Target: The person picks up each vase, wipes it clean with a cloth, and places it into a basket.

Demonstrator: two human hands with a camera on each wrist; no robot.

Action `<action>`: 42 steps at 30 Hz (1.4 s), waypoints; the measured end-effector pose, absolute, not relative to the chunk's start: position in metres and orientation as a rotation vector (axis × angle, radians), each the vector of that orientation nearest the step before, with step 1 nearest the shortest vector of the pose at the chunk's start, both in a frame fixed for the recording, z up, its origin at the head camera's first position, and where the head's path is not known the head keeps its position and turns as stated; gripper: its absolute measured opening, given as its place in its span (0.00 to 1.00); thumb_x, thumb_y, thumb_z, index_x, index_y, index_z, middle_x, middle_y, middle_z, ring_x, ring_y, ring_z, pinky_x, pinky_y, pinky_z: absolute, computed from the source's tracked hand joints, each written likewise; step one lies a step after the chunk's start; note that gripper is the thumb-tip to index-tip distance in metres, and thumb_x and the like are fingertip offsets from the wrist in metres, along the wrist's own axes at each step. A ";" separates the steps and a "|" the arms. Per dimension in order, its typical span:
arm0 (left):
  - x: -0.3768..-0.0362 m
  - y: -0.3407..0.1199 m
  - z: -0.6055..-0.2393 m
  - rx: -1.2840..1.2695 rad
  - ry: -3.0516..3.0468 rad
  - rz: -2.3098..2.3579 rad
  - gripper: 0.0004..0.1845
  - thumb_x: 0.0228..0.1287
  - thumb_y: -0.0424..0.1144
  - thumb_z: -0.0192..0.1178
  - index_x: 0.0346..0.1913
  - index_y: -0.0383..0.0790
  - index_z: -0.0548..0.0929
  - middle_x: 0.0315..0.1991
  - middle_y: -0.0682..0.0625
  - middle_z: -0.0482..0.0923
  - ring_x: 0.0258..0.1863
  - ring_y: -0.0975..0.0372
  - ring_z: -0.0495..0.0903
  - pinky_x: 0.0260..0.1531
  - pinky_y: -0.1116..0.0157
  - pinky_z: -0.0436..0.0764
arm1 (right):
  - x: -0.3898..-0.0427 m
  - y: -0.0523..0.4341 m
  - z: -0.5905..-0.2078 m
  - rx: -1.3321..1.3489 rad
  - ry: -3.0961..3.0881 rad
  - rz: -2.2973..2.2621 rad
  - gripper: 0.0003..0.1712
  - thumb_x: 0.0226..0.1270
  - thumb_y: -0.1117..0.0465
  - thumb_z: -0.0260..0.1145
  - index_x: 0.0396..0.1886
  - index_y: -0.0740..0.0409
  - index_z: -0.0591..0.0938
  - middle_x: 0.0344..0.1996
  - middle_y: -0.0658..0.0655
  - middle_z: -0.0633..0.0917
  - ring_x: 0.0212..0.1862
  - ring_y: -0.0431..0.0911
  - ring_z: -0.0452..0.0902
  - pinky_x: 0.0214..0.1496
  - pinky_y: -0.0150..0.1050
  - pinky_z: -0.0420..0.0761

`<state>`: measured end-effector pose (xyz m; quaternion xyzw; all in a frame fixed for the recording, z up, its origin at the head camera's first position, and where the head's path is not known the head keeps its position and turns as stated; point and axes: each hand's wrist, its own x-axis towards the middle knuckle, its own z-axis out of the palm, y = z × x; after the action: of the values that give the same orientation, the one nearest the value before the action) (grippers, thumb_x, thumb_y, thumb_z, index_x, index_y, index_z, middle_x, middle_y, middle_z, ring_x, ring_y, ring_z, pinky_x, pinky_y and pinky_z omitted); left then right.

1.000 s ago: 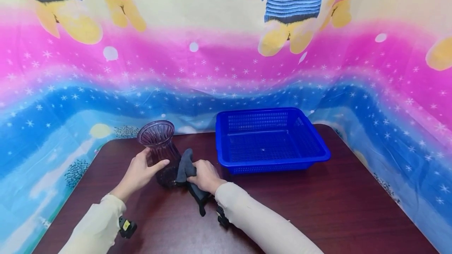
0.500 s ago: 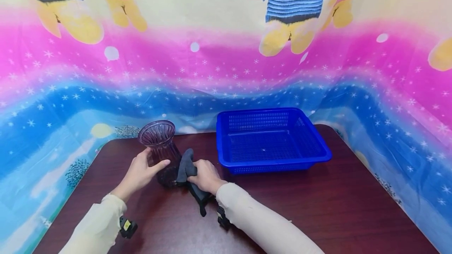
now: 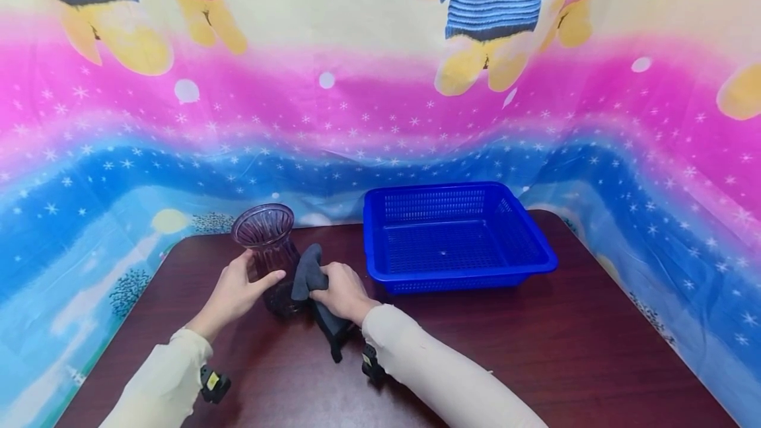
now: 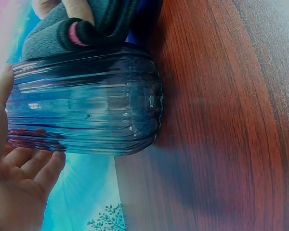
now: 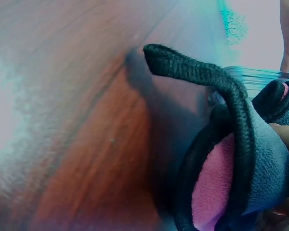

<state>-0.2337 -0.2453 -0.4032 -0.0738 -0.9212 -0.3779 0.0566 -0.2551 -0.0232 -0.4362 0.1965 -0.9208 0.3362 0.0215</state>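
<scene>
A ribbed, purple-tinted glass vase [image 3: 275,263] with a flared rim leans slightly at the left of the table. My left hand [image 3: 234,292] grips it from the left, thumb on the near side and fingers round the far side. In my right hand [image 3: 345,292] is a bunched grey cleaning cloth [image 3: 309,274] with black edging, held against the vase's right side. The right wrist view shows the cloth's pink underside [image 5: 214,183] and a loose edge hanging out. Whether the vase's base touches the table cannot be told.
To the right, at the back of the table, stands a blue plastic basket [image 3: 460,275] with perforated walls. The dark red wooden table [image 3: 535,355] runs back to a patterned cloth backdrop [image 3: 357,117] on the far side and both flanks.
My right hand and the cloth have shifted slightly left and up along the vase's side. The left hand and the vase stay nearly in place.
</scene>
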 end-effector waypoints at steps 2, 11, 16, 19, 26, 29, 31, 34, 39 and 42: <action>-0.233 -0.245 -0.403 -0.223 -2.794 -1.147 0.41 0.68 0.55 0.64 0.72 0.29 0.66 0.65 0.26 0.74 0.63 0.38 0.78 0.59 0.44 0.80 | -0.255 -0.024 -0.433 0.610 -2.852 1.042 0.15 0.57 0.54 0.77 0.45 0.49 0.90 0.32 0.47 0.89 0.32 0.36 0.76 0.34 0.29 0.74; -0.233 -0.245 -0.403 -0.223 -2.789 -1.137 0.40 0.68 0.54 0.64 0.70 0.27 0.67 0.64 0.26 0.75 0.62 0.38 0.78 0.59 0.44 0.80 | -0.256 -0.025 -0.418 0.634 -2.826 1.051 0.13 0.57 0.55 0.78 0.42 0.48 0.90 0.31 0.47 0.88 0.31 0.37 0.76 0.33 0.29 0.73; -0.233 -0.245 -0.403 -0.222 -2.798 -1.128 0.41 0.68 0.55 0.64 0.71 0.28 0.66 0.65 0.25 0.73 0.63 0.37 0.77 0.59 0.44 0.79 | -0.257 -0.025 -0.411 0.654 -2.803 1.055 0.13 0.57 0.55 0.77 0.43 0.48 0.90 0.31 0.47 0.88 0.31 0.37 0.76 0.33 0.29 0.73; -0.233 -0.245 -0.402 -0.206 -2.815 -1.117 0.42 0.68 0.56 0.64 0.72 0.28 0.65 0.66 0.25 0.72 0.64 0.37 0.76 0.60 0.43 0.79 | -0.258 -0.026 -0.407 0.666 -2.791 1.058 0.12 0.58 0.55 0.77 0.42 0.48 0.90 0.30 0.47 0.88 0.31 0.38 0.76 0.33 0.29 0.73; -0.234 -0.247 -0.402 -0.190 -2.856 -1.090 0.46 0.69 0.55 0.63 0.74 0.23 0.59 0.68 0.22 0.67 0.66 0.35 0.73 0.63 0.41 0.75 | -0.259 -0.028 -0.396 0.664 -2.790 1.079 0.12 0.60 0.54 0.76 0.44 0.47 0.90 0.31 0.47 0.88 0.31 0.38 0.75 0.34 0.30 0.73; -0.234 -0.248 -0.403 -0.197 -2.858 -1.076 0.45 0.69 0.52 0.63 0.73 0.21 0.59 0.68 0.21 0.67 0.66 0.35 0.73 0.63 0.40 0.75 | -0.258 -0.029 -0.391 0.663 -2.781 1.078 0.12 0.60 0.53 0.76 0.44 0.47 0.90 0.31 0.47 0.88 0.31 0.38 0.75 0.34 0.30 0.73; -0.234 -0.247 -0.403 -0.199 -2.861 -1.069 0.44 0.69 0.49 0.63 0.73 0.20 0.59 0.67 0.21 0.67 0.66 0.34 0.73 0.63 0.40 0.75 | -0.257 -0.029 -0.388 0.661 -2.775 1.075 0.12 0.60 0.53 0.76 0.44 0.47 0.90 0.31 0.47 0.88 0.32 0.39 0.75 0.35 0.30 0.73; -0.233 -0.247 -0.402 -0.193 -2.871 -1.058 0.43 0.69 0.47 0.63 0.73 0.18 0.58 0.67 0.20 0.67 0.65 0.34 0.73 0.62 0.40 0.75 | -0.256 -0.031 -0.383 0.659 -2.768 1.064 0.12 0.60 0.53 0.76 0.44 0.46 0.90 0.31 0.46 0.88 0.32 0.38 0.76 0.34 0.30 0.73; -0.232 -0.246 -0.401 -0.192 -2.877 -1.049 0.42 0.69 0.46 0.63 0.72 0.18 0.59 0.66 0.20 0.68 0.64 0.34 0.74 0.62 0.40 0.76 | -0.256 -0.032 -0.380 0.649 -2.775 1.040 0.12 0.60 0.52 0.76 0.43 0.46 0.90 0.30 0.46 0.88 0.32 0.38 0.75 0.33 0.29 0.73; -0.232 -0.246 -0.401 -0.198 -2.870 -1.061 0.42 0.69 0.45 0.63 0.72 0.19 0.59 0.66 0.20 0.68 0.64 0.34 0.75 0.61 0.41 0.77 | -0.255 -0.032 -0.380 0.645 -2.785 1.032 0.12 0.60 0.52 0.76 0.44 0.46 0.90 0.31 0.46 0.88 0.32 0.38 0.75 0.33 0.30 0.73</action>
<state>-0.2324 -0.2461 -0.4010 -0.0647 -0.9353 -0.3458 0.0376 -0.2553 -0.0320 -0.3795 0.2119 -0.9152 0.3390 0.0513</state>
